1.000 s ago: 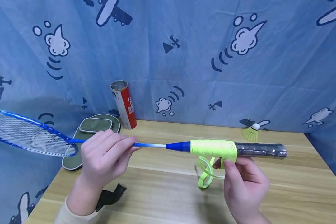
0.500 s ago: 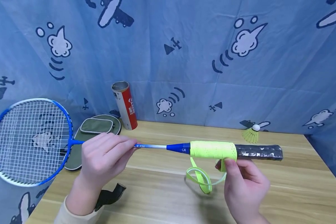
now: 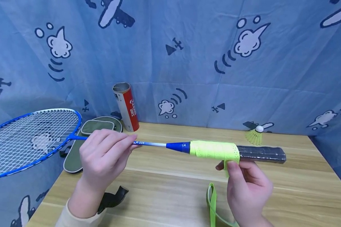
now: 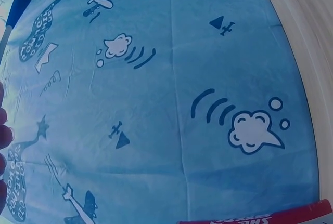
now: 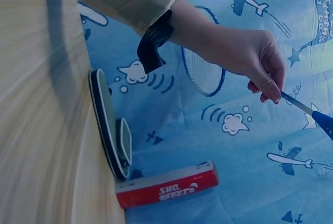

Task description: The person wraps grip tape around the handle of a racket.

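Note:
A blue and white badminton racket [image 3: 178,147] is held level above the table, its strung head to the left. My left hand [image 3: 103,157] grips the shaft, as the right wrist view also shows from the side, with the hand [image 5: 250,57] ahead of the blue cone. Bright yellow-green overgrip tape [image 3: 214,149] covers the handle's front part; the black rear part [image 3: 261,154] is bare. Just under the last turn, my right hand [image 3: 248,186] pinches the tape between thumb and fingers. A loose tail of tape [image 3: 212,198] hangs below. Some right-hand fingers are hidden behind the handle.
A red and white shuttlecock tube [image 3: 127,107] stands at the back left beside a green zip case [image 3: 74,157]. One yellow shuttlecock [image 3: 255,135] sits at the back right of the wooden table [image 3: 164,195]. Behind hangs a blue patterned curtain [image 3: 187,63].
The racket has rolled about its shaft, its head turning to a fuller face and then flatter again. The tape's loose tail has swung and dropped lower. Both hands keep their hold.

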Motion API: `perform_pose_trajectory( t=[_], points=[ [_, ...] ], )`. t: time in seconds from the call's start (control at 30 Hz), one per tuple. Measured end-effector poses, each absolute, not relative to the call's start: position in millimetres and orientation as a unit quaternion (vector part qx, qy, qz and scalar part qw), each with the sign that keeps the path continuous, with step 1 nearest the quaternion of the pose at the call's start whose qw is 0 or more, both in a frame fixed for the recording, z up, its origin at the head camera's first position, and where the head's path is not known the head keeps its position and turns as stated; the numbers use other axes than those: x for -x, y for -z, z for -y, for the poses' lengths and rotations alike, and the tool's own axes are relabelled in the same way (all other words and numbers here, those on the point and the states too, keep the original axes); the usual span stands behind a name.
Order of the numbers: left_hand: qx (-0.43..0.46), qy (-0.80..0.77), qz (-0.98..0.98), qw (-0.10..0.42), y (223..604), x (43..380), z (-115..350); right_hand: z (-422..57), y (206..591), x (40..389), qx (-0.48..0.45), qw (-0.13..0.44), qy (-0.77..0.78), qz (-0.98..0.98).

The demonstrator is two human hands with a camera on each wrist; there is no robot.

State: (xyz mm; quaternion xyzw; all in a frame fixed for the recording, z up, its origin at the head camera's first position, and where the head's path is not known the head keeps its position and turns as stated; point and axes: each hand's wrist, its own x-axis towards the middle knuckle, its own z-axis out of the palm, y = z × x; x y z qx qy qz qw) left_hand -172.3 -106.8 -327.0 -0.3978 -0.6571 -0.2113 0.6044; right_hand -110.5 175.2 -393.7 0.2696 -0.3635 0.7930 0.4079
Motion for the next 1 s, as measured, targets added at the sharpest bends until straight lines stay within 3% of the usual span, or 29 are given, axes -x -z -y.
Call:
perform_pose_trajectory(
  t=[0.37,0.7,1.0],
  points=[
    [0.408,0.211,0.660,0.594,327.9,173.2,108.8,-175.7,391.3,112.5,-0.295,0.399,-0.793,0.353],
    [0.449,0.195,0.699,0.522,327.4,170.8,113.1,-176.6,394.9,110.7,-0.249,0.421,-0.784,0.382],
    [0.451,0.207,0.686,0.532,325.7,170.2,113.5,-176.3,396.1,109.4,-0.283,0.399,-0.788,0.373]
  ],
)
